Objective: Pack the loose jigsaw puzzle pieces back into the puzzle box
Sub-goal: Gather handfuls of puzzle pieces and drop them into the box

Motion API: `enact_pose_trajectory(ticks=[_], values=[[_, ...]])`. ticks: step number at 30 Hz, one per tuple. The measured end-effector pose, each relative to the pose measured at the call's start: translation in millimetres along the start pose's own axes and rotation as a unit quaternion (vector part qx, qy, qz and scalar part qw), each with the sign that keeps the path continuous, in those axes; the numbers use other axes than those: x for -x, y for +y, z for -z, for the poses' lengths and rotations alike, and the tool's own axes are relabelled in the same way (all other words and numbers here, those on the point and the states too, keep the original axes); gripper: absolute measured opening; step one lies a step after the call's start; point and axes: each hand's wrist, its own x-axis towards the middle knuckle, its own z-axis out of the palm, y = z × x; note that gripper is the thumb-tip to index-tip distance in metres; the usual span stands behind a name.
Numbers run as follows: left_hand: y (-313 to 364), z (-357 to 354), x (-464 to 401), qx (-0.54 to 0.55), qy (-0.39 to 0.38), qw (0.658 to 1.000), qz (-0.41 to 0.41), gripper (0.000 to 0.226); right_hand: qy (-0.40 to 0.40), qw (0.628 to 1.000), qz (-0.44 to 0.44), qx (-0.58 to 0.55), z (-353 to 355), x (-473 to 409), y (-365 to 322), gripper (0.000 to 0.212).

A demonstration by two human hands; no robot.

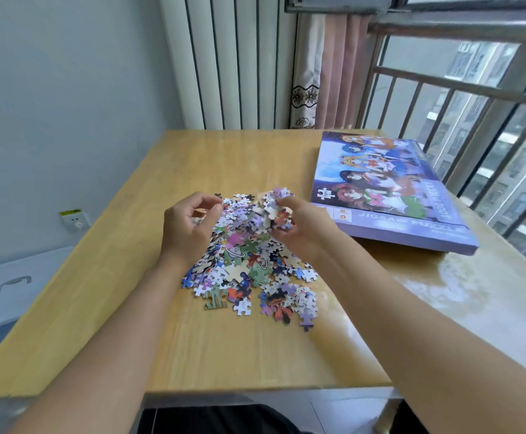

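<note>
A heap of loose jigsaw pieces (249, 261) lies in the middle of the wooden table (224, 349). My right hand (305, 227) grips a bunch of pieces (274, 205) lifted just above the far side of the heap. My left hand (189, 227) hovers over the heap's left side with its fingers curled; whether it holds any pieces I cannot make out. The purple puzzle box (390, 195), lid shut with a cartoon picture on top, lies flat to the right of the heap, close to my right hand.
A window with metal bars (474, 98) runs along the table's right side. A white panelled radiator (233, 61) and a pink curtain (340, 70) stand behind the table. A blue-and-white bin (14, 292) sits on the floor at left, under a wall socket (73, 219).
</note>
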Motion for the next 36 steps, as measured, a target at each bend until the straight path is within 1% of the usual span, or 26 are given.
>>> enact_pose_trajectory(ticks=[1, 2, 3, 4, 7, 9, 12, 14, 18, 19, 21, 23, 25, 26, 28, 29, 31, 32, 34, 36], values=[[4, 0, 0, -0.024, -0.019, 0.999, -0.029, 0.014, -0.001, 1.000, -0.014, -0.027, 3, 3, 4, 0.022], [7, 0, -1, -0.049, -0.034, 0.997, -0.057, 0.015, -0.004, 0.998, -0.029, -0.046, 5, 7, 7, 0.015], [13, -2, -2, -0.064, -0.047, 0.994, -0.078, 0.018, -0.008, 0.997, -0.041, -0.062, 7, 12, 10, 0.009], [19, -4, -2, -0.069, -0.055, 0.992, -0.087, 0.020, -0.014, 0.995, -0.052, -0.079, 9, 18, 12, 0.007], [34, -16, 3, -0.044, -0.061, 0.994, -0.078, 0.018, -0.032, 0.986, -0.087, -0.142, 18, 31, 15, 0.018], [40, -26, 8, -0.040, -0.075, 0.994, -0.070, 0.017, -0.052, 0.979, -0.109, -0.164, 25, 39, 16, 0.026], [48, -39, 10, -0.049, -0.104, 0.991, -0.065, 0.011, -0.052, 0.974, -0.129, -0.177, 35, 44, 14, 0.026], [54, -47, 9, -0.052, -0.120, 0.989, -0.067, 0.008, -0.050, 0.973, -0.131, -0.181, 42, 48, 12, 0.029], [65, -60, 2, -0.057, -0.154, 0.985, -0.045, 0.013, -0.039, 0.982, -0.105, -0.151, 58, 54, 4, 0.014], [68, -64, -1, -0.070, -0.170, 0.982, -0.046, 0.019, -0.032, 0.986, -0.097, -0.135, 63, 55, 2, 0.011], [73, -72, -8, -0.120, -0.217, 0.967, -0.059, 0.042, -0.020, 0.992, -0.080, -0.099, 72, 55, -1, 0.010], [78, -84, -16, -0.177, -0.273, 0.941, -0.086, 0.063, -0.005, 0.996, -0.064, -0.067, 83, 55, -4, 0.015], [82, -100, -23, -0.243, -0.304, 0.910, -0.145, 0.074, 0.005, 0.998, -0.057, -0.041, 95, 54, -7, 0.015], [83, -108, -25, -0.273, -0.312, 0.894, -0.169, 0.076, 0.007, 0.998, -0.056, -0.034, 100, 55, -9, 0.016], [84, -120, -25, -0.309, -0.313, 0.880, -0.181, 0.070, 0.010, 0.998, -0.055, -0.028, 109, 56, -12, 0.018], [86, -125, -25, -0.306, -0.302, 0.885, -0.182, 0.062, 0.014, 0.998, -0.055, -0.025, 115, 56, -14, 0.018], [93, -131, -28, -0.261, -0.263, 0.915, -0.162, 0.033, 0.025, 0.998, -0.056, -0.025, 126, 57, -20, 0.016], [94, -131, -30, -0.234, -0.242, 0.930, -0.147, 0.025, 0.030, 0.998, -0.058, -0.027, 129, 56, -23, 0.016], [102, -135, -37, -0.214, -0.215, 0.942, -0.146, 0.027, 0.035, 0.997, -0.054, -0.044, 137, 56, -33, 0.023], [112, -139, -39, -0.211, -0.200, 0.943, -0.159, 0.020, 0.034, 0.996, -0.040, -0.068, 141, 57, -45, 0.026]])
